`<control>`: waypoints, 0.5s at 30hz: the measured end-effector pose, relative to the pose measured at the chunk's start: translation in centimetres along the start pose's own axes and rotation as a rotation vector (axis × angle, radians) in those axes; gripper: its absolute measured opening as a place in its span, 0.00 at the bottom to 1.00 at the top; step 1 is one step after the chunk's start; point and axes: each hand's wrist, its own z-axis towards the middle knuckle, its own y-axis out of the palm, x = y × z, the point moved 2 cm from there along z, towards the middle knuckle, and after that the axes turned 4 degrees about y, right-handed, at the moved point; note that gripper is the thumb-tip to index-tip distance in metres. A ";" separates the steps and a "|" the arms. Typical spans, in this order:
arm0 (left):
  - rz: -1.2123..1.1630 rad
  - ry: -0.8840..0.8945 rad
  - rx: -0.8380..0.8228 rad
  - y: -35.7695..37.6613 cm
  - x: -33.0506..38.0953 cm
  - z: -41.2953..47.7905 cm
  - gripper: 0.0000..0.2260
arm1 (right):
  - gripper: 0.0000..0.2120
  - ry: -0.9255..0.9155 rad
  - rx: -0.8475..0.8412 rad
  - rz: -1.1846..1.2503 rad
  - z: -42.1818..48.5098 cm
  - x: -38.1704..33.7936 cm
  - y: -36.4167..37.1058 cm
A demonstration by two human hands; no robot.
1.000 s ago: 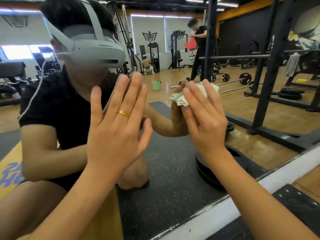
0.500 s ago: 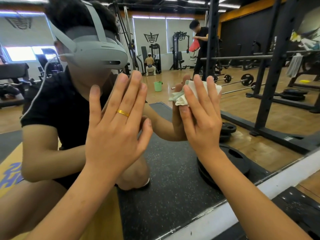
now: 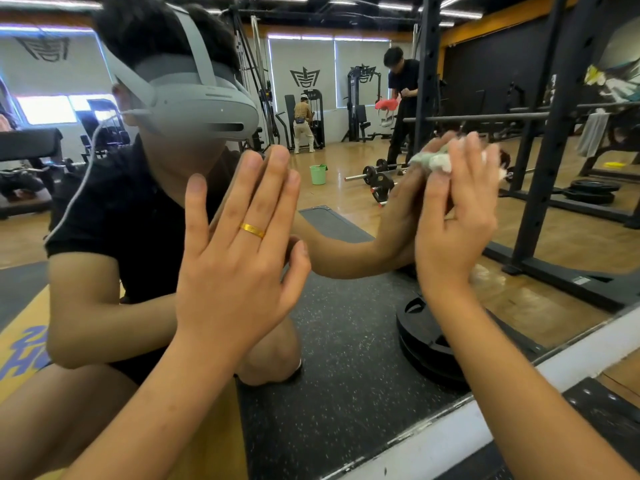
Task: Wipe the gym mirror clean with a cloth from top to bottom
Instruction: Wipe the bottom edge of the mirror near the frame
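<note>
Both forearms rise from the bottom of the view toward the glass. The left hand lies flat against the mirror, fingers straight and close together, its grip wide and holding nothing; a gold ring sits on one finger. To its right and a little higher, the right hand presses a pale, crumpled cloth against the glass with fairly straight fingers, so the grip is not closed round it. The fingertips and the cloth are blurred. The cloth bunches out above and to the left of the fingers, touching the mirror's lower-middle area.

A white strip runs along the mirror's bottom edge, slanting up to the right.

In the reflection, the person crouches in a black shirt on a dark speckled floor mat, wearing a grey headset. Stacked black weight plates lie on the mat just below the right wrist. A black rack stands on the wooden floor at the right. Further back, a loaded barbell lies on the floor, with a green bucket to its left. Beyond them a person in black stands holding a red cloth.
</note>
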 end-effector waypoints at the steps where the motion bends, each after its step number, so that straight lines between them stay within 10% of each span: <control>1: 0.000 -0.005 0.000 0.0 0.0 0.0 0.28 | 0.19 -0.035 -0.032 -0.006 -1.2 -0.4 0.0; 5: -0.003 -0.010 -0.003 -0.1 0.1 0.0 0.27 | 0.18 -0.287 -0.175 -0.076 -1.8 0.5 -1.0; 15: -0.200 -0.070 0.081 -0.3 2.1 1.7 0.23 | 0.17 -0.185 -0.070 0.011 0.2 1.3 -0.5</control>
